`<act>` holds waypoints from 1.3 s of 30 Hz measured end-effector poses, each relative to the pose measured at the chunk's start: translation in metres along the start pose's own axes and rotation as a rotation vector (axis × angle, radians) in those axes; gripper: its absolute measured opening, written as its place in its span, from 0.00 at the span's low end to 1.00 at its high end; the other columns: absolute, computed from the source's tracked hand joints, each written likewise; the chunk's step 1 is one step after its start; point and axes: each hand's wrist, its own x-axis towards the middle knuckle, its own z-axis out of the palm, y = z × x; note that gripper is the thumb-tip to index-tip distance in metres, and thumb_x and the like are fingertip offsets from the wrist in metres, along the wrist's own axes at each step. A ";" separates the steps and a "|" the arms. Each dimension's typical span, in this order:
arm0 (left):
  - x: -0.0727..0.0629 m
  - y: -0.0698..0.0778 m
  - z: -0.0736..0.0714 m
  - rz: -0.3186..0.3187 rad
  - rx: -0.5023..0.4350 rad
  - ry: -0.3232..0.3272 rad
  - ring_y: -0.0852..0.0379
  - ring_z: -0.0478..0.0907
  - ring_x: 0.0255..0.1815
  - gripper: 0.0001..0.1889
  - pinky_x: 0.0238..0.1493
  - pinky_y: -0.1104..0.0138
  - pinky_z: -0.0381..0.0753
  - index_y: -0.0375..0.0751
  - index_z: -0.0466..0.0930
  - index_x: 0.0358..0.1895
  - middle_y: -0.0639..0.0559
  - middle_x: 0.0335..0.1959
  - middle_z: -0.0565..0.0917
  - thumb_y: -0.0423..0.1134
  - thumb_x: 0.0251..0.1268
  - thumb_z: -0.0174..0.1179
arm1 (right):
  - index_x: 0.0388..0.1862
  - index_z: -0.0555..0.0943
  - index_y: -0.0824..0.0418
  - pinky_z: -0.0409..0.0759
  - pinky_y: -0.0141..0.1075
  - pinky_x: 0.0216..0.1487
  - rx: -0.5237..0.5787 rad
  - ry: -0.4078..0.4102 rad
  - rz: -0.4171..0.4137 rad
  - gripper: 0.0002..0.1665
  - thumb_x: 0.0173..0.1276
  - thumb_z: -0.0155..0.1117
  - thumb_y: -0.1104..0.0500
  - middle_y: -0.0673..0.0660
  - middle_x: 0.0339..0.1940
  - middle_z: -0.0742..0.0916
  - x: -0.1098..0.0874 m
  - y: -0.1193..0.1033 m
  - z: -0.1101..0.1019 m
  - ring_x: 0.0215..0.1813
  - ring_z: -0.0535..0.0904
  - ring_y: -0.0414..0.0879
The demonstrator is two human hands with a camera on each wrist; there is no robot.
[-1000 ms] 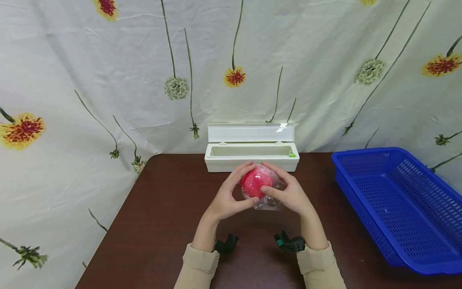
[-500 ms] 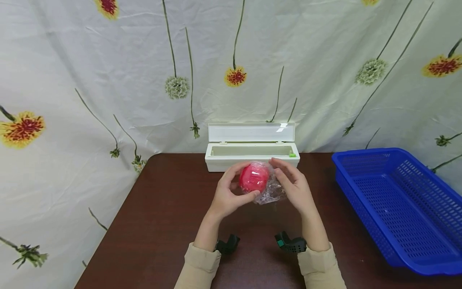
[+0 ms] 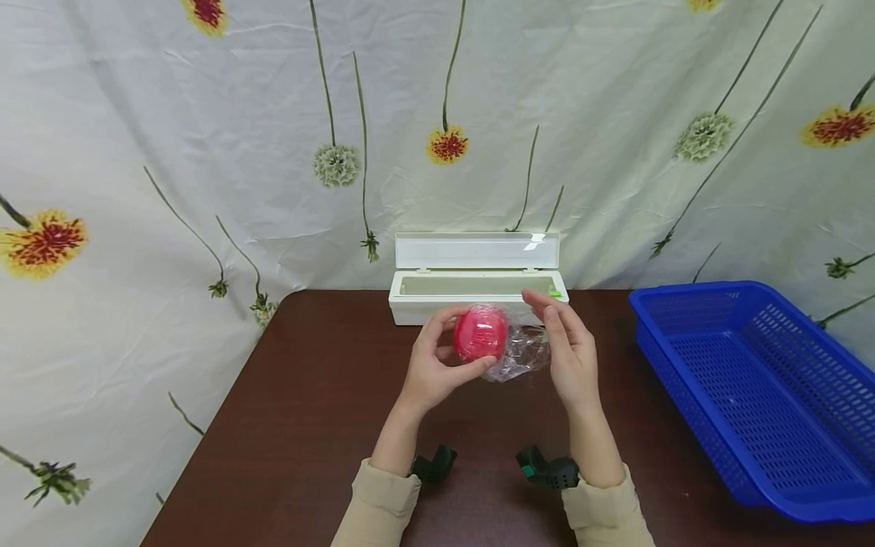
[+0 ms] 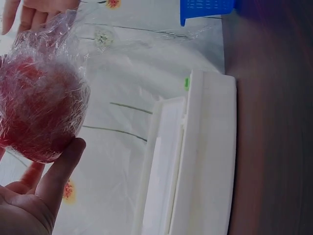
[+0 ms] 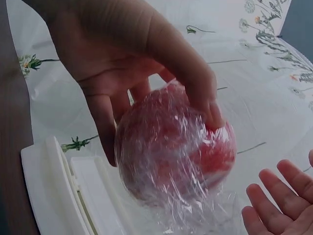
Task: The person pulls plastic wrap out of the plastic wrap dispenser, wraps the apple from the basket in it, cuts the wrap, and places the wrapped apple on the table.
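Note:
A red round object [image 3: 481, 334], loosely wrapped in clear plastic film, is held up above the table. My left hand [image 3: 431, 368] grips it, thumb on the near side and fingers behind. Loose crumpled film [image 3: 525, 353] sticks out from it toward my right hand [image 3: 573, 357]. The right wrist view shows my right hand [image 5: 281, 205] with fingers extended, apart from the red object [image 5: 171, 142]. In the left wrist view the film bunches above the red object [image 4: 41, 107], near the right hand's fingers; whether they touch the film, I cannot tell.
Behind the hands stands a long white box [image 3: 478, 310] with its lid [image 3: 472, 251] raised and a small green piece at the right end. A blue perforated basket [image 3: 711, 403] sits on the right of the dark brown table [image 3: 301, 425]. A flowered cloth [image 3: 273, 114] hangs behind.
My right hand has let go of the wrapped red object and moved right, its fingers straightening. The left hand keeps its grip and has turned the object slightly; loose film now spreads out on the right.

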 end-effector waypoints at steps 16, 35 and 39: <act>0.000 0.000 0.008 0.015 -0.032 -0.024 0.39 0.72 0.51 0.33 0.42 0.55 0.81 0.29 0.67 0.58 0.37 0.53 0.73 0.24 0.44 0.69 | 0.57 0.72 0.75 0.75 0.39 0.56 0.077 -0.137 -0.104 0.19 0.72 0.41 0.71 0.65 0.58 0.78 -0.010 -0.008 0.027 0.60 0.73 0.52; -0.001 -0.001 0.013 0.027 -0.049 -0.045 0.40 0.74 0.51 0.32 0.41 0.57 0.82 0.28 0.69 0.57 0.39 0.53 0.74 0.26 0.43 0.70 | 0.55 0.74 0.72 0.74 0.36 0.56 -0.015 -0.129 -0.124 0.18 0.70 0.44 0.72 0.66 0.61 0.76 -0.008 0.012 0.029 0.66 0.66 0.54; -0.001 -0.001 0.013 0.029 -0.045 -0.045 0.39 0.74 0.51 0.32 0.41 0.56 0.82 0.27 0.69 0.56 0.36 0.52 0.74 0.24 0.43 0.70 | 0.55 0.75 0.69 0.73 0.36 0.58 -0.072 -0.135 -0.137 0.19 0.68 0.46 0.72 0.63 0.61 0.76 -0.008 0.014 0.030 0.67 0.64 0.54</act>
